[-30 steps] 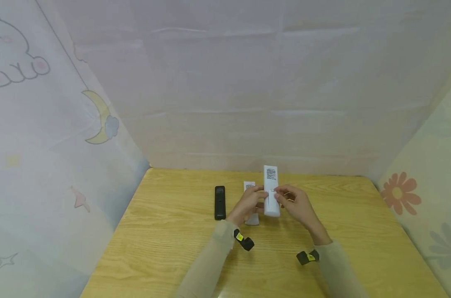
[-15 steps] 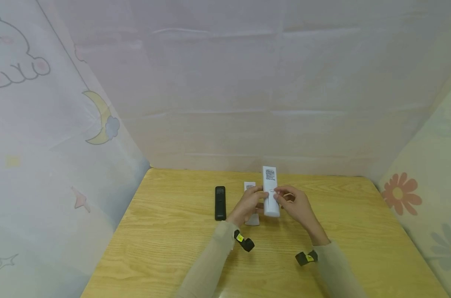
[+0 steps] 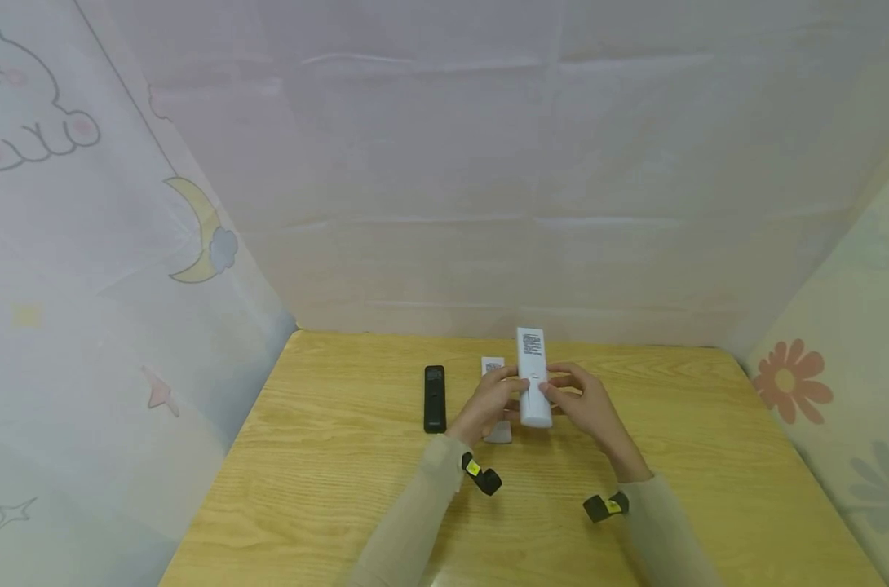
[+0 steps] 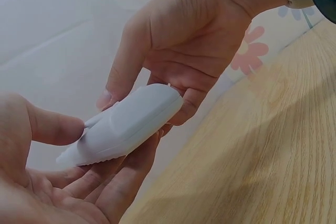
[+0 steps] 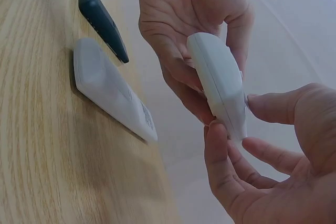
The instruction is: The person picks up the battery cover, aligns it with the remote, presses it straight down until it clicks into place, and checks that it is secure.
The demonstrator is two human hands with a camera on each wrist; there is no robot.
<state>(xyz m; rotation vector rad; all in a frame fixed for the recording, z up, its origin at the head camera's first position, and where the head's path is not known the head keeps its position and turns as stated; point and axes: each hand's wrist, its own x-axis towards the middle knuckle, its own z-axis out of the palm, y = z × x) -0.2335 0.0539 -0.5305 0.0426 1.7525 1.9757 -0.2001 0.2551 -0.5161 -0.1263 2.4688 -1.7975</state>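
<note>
A white remote control (image 3: 534, 391) is held up off the table, its back with printed text facing up. My left hand (image 3: 486, 405) grips it from the left, thumb on the back and fingers beneath, as the left wrist view shows. From the right, my right hand (image 3: 588, 406) holds the same remote, thumb on its back near a small latch mark and fingers along the side and underneath. A seam of a cover runs near the thumbs; whether it lies flush I cannot tell. Behind my left hand, a second white remote (image 5: 113, 87) lies on the table, partly hidden in the head view.
To the left of the hands, a black remote control (image 3: 435, 399) lies on the wooden table (image 3: 327, 489). A printed cloth wall (image 3: 415, 204) rises at the table's back edge, with more printed cloth at both sides. Dark cameras are strapped on both wrists.
My right index finger has moved from the back of the held white remote, near the latch, to its far right side. The thumb stays on the back. The remote itself has barely moved.
</note>
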